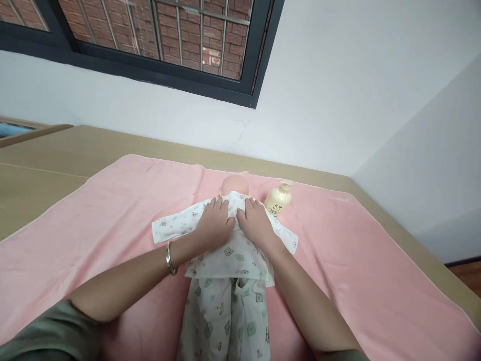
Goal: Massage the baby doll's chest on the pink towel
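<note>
A baby doll with a smooth, bald head lies on a pink blanket, its head at the far end. It wears a white long-sleeved top and matching trousers, both printed with small green bears. My left hand rests flat on the upper part of the top, fingers stretched toward the doll's shoulder. Opposite it, my right hand lies the same way on the other shoulder. The doll's sleeves spread out to both sides. Just beyond my right hand a cream-coloured lotion bottle leans on the blanket.
Under the blanket is a light wooden table, its far edge against a white wall. A dark-framed window with metal bars faces a brick wall. Folds run across the blanket on both sides of the doll.
</note>
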The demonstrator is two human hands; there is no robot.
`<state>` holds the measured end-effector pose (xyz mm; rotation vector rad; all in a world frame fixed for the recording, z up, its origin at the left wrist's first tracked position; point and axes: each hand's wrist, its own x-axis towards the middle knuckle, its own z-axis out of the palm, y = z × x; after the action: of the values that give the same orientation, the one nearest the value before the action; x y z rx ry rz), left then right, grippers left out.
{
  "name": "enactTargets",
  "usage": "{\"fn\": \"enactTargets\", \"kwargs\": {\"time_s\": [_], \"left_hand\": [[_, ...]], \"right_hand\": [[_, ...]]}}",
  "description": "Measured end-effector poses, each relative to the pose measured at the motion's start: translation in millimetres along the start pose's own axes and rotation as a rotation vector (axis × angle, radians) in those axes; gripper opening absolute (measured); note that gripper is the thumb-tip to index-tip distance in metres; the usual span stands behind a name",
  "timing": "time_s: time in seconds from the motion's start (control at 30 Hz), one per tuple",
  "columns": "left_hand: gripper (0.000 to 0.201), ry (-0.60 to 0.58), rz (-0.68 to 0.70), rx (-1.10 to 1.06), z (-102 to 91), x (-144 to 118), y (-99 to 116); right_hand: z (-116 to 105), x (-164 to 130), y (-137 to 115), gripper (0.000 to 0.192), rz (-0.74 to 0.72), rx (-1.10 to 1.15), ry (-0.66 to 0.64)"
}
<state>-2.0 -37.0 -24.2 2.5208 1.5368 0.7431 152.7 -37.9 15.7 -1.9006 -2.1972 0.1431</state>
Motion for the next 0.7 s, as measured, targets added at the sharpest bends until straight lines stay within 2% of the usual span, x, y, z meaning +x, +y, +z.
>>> {"fn": "enactTargets", "kwargs": {"time_s": [0.1,0.23,0.4,0.53,0.63,0.7], "left_hand": [[0.024,-0.056,-0.069,-0.01,-7.6,16,-12],[0.027,-0.041,-0.16,-0.04,-8.0,24,-16],[0.043,0.084,-0.088,0.088,6.8,4,-2],[0.051,0.147,-0.02,0.15,17.7,-12,6],[0.051,0.16,0.001,0.138,17.0,-12,4],[0.049,0.125,0.003,0.113,11.3,-4,-1]], "right_hand": [[3,-15,-19,0.055,-0.013,-0.099,0.009],[1,-23,-26,0.054,-0.079,-0.09,0.018],[-3,-6,-6,0.056,-0.015,0.05,-0.042],[0,9,9,0.055,-0.028,0.132,-0.062],[2,11,10,0.054,-0.027,0.139,-0.049],[3,7,5,0.055,-0.016,0.093,-0.024]]}}
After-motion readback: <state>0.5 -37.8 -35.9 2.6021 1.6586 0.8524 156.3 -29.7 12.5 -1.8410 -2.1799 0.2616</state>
